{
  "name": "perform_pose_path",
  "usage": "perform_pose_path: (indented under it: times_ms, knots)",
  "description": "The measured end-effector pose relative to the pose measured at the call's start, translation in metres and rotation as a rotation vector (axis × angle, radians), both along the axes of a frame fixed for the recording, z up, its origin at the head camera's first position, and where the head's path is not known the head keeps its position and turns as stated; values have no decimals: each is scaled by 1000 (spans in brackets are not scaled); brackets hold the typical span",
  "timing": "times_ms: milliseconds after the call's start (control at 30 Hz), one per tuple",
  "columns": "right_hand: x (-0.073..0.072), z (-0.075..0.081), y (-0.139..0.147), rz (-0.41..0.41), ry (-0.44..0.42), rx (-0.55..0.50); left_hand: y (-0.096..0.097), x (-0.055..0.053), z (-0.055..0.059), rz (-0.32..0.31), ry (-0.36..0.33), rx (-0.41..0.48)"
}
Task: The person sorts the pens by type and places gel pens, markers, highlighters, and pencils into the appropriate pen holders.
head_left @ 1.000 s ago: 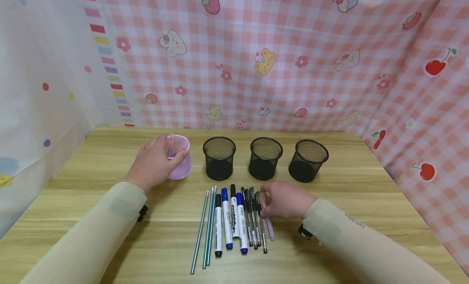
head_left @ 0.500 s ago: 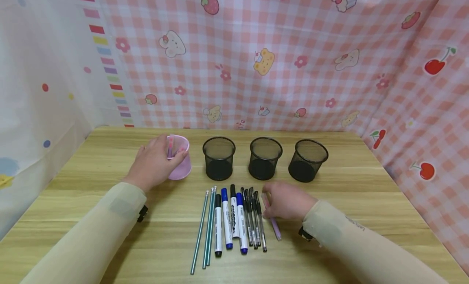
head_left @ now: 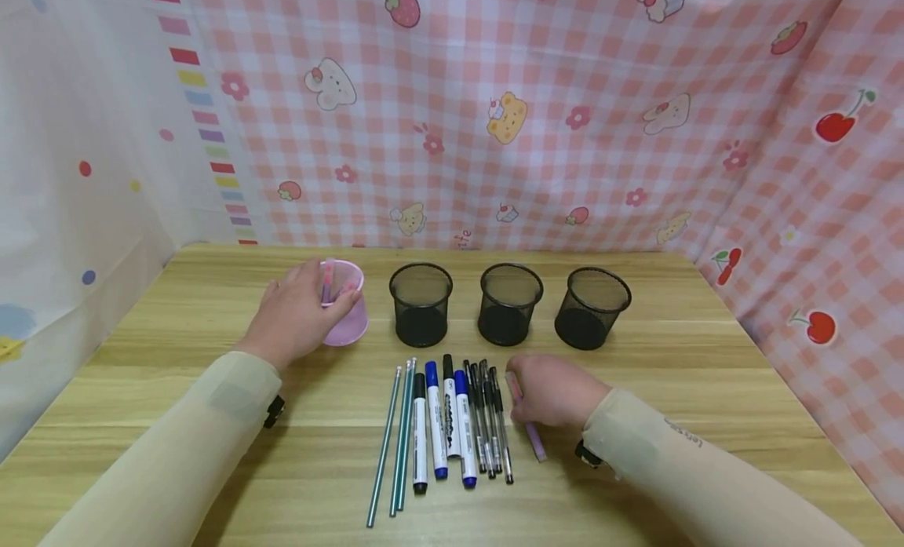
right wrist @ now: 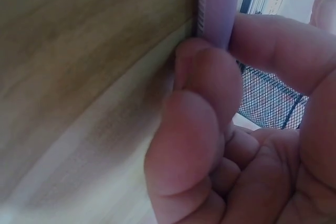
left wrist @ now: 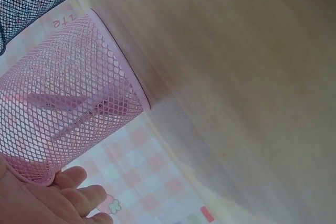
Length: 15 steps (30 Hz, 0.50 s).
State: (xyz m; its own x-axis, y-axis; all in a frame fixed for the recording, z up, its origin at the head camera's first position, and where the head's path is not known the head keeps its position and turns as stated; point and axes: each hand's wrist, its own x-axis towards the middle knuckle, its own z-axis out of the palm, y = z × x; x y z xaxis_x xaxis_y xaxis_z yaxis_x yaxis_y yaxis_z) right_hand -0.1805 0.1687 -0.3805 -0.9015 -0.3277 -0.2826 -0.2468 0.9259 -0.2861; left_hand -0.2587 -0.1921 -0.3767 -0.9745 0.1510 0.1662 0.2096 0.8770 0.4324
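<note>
A: How does the pen [head_left: 535, 441] look?
B: Slim and lilac; it slants beside the black pens [head_left: 490, 410], low at the counter [head_left: 706, 382], pinched by the right hand [head_left: 554, 390], thumb against fingers
A: And the left hand [head_left: 293, 311]?
B: Clasped on the rim of the pink mesh cup [head_left: 349, 326]
A: What differs from a second ago?
B: The pen's lower end has swung out to the right, away from the black pens; the cup has stayed put
</note>
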Motion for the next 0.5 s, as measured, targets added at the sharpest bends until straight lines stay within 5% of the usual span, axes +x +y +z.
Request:
perform_pose_path:
  times_ms: [267,500]
  knots:
    - [0,-1,2,-6,-1,-34,0,-1,0,-1,0,-2]
    - [-1,0,5,-91,-48,-132,0,0,-1,4,5,-8]
